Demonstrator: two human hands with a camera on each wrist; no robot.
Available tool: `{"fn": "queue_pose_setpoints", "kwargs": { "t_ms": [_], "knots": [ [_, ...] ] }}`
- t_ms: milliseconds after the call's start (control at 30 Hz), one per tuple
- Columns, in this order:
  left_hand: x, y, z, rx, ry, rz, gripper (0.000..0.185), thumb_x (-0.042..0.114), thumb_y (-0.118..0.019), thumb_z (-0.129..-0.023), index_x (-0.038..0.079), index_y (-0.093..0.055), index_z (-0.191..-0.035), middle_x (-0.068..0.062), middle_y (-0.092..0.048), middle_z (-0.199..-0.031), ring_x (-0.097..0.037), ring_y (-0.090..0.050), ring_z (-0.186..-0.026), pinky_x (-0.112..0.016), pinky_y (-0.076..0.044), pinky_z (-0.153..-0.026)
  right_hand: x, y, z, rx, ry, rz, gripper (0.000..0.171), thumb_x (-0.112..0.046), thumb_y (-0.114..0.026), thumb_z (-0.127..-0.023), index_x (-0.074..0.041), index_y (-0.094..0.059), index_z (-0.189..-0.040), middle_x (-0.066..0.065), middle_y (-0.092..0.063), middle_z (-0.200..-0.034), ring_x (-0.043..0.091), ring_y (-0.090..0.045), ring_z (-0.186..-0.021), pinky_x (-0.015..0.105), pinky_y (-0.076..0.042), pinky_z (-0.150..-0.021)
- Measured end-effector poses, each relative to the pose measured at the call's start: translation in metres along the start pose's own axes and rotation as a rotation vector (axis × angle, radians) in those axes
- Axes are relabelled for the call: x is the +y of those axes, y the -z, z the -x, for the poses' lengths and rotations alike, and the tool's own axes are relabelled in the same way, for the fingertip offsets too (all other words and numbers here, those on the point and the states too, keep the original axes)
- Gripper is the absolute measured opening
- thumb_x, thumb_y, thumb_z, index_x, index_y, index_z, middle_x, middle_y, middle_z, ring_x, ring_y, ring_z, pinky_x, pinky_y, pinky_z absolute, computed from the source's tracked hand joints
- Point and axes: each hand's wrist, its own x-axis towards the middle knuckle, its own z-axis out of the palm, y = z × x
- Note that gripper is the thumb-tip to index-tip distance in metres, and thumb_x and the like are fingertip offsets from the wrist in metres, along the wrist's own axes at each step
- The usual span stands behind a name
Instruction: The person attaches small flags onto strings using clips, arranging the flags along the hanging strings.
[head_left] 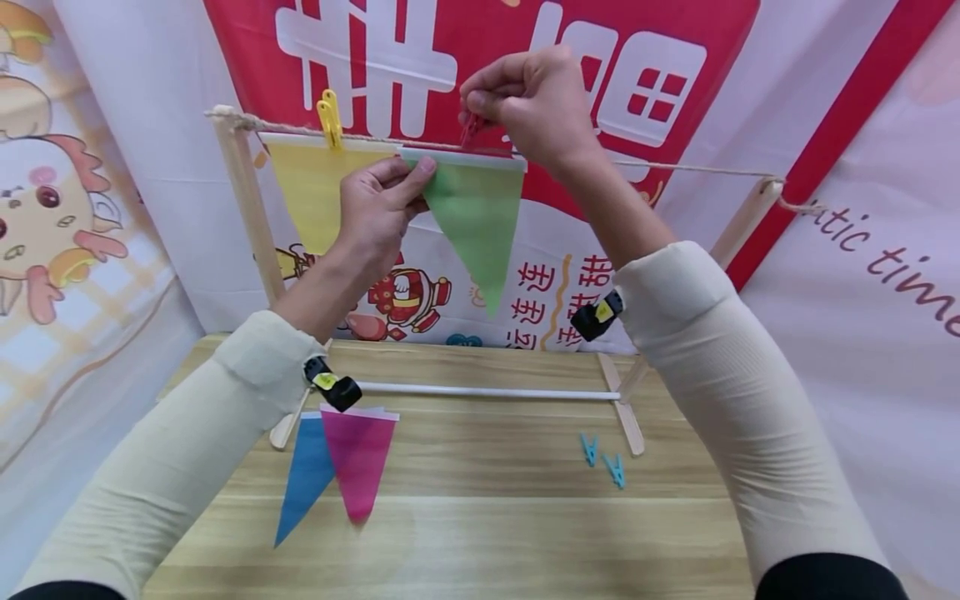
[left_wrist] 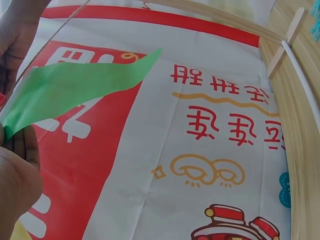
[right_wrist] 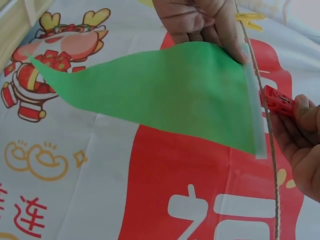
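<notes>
My left hand (head_left: 381,200) pinches the upper left corner of a green triangular pennant (head_left: 480,221), whose white top edge lies along the rope (head_left: 667,167). Above that edge, my right hand (head_left: 536,100) holds a red clothespin (right_wrist: 280,101) between thumb and fingers, its tip at the rope in the right wrist view. Whether the clothespin bites the pennant I cannot tell. To the left hangs a yellow pennant (head_left: 307,183), with a yellow clothespin (head_left: 329,119) on the rope at its top edge. The left wrist view shows the green pennant (left_wrist: 80,87) from the side.
The rope runs between a left wooden post (head_left: 247,208) and a right wooden post (head_left: 746,221). A white rod (head_left: 487,390) joins the stand's feet. On the table (head_left: 525,542) lie a blue pennant (head_left: 303,467), a pink pennant (head_left: 358,458) and two blue clothespins (head_left: 588,450).
</notes>
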Motion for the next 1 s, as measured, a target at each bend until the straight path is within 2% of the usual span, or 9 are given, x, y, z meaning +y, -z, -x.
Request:
{"fn": "queue_pose_setpoints", "kwargs": {
  "t_ms": [267,667,1000],
  "knots": [
    [0.0005,-0.0024,0.0001,0.012,0.011,-0.003,0.032,0.021,-0.079,-0.105,0.005,-0.082,-0.132,-0.011,-0.081,-0.134,-0.023,-0.081,-0.112,-0.032,-0.066,-0.109,-0.0018,-0.0058,0.0001,-0.036,-0.037,0.037,0.021,-0.019,-0.075,-0.11,-0.009,-0.088,-0.122,0.007,-0.087,-0.124,0.009,-0.082,-0.12,0.02,-0.062,-0.107],
    [0.0003,-0.004,-0.0033,0.03,0.003,0.044,0.026,0.019,-0.079,-0.105,0.004,-0.083,-0.126,-0.009,-0.084,-0.123,-0.02,-0.081,-0.102,-0.029,-0.068,-0.102,-0.0036,-0.0105,0.0012,-0.086,-0.024,0.108,0.021,-0.02,-0.076,-0.109,-0.011,-0.088,-0.123,0.006,-0.087,-0.124,0.009,-0.082,-0.117,0.021,-0.064,-0.104],
    [0.0003,-0.0039,-0.0042,0.033,0.024,0.06,0.031,0.02,-0.079,-0.105,0.006,-0.082,-0.133,-0.01,-0.081,-0.135,-0.023,-0.08,-0.114,-0.031,-0.066,-0.108,-0.0055,-0.0087,-0.0005,-0.165,-0.033,0.122,0.024,-0.025,-0.077,-0.108,-0.012,-0.086,-0.127,0.004,-0.085,-0.128,0.011,-0.081,-0.122,0.025,-0.065,-0.106]
  ]
}}
